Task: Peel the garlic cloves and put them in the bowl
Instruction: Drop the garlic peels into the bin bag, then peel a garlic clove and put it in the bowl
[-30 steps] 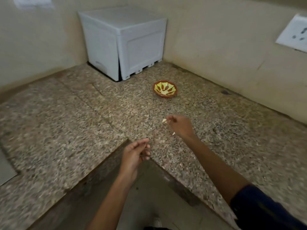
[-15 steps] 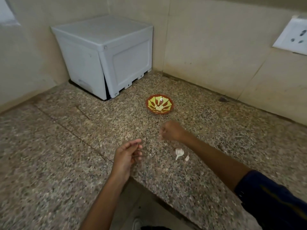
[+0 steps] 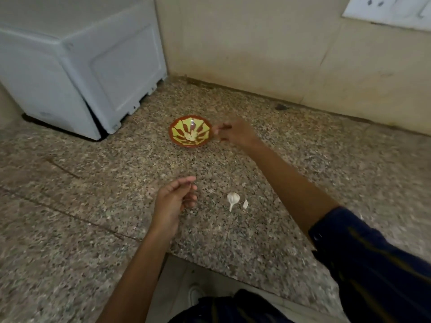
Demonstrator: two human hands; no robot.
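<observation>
A small red bowl (image 3: 175, 139) with a yellow pattern stands on the granite counter, with pale peeled cloves (image 3: 190, 135) at its centre. My right hand (image 3: 235, 132) hovers at the bowl's right rim, blurred, fingers pointing at it and apart, nothing visible in them. My left hand (image 3: 173, 201) floats palm-up nearer the counter's front edge, fingers loosely curled, empty. A white garlic bulb piece (image 3: 233, 198) and a small loose clove or skin flake (image 3: 245, 203) lie on the counter between my two arms.
A white plastic box (image 3: 77, 66) stands in the back left corner, left of the bowl. Beige walls close off the back, with a socket plate (image 3: 384, 8) at the upper right. The counter's front edge has a notch near my body.
My right hand has moved from above the garlic forward to the bowl's rim and its fist has loosened. The view has shifted closer. My left hand has barely moved.
</observation>
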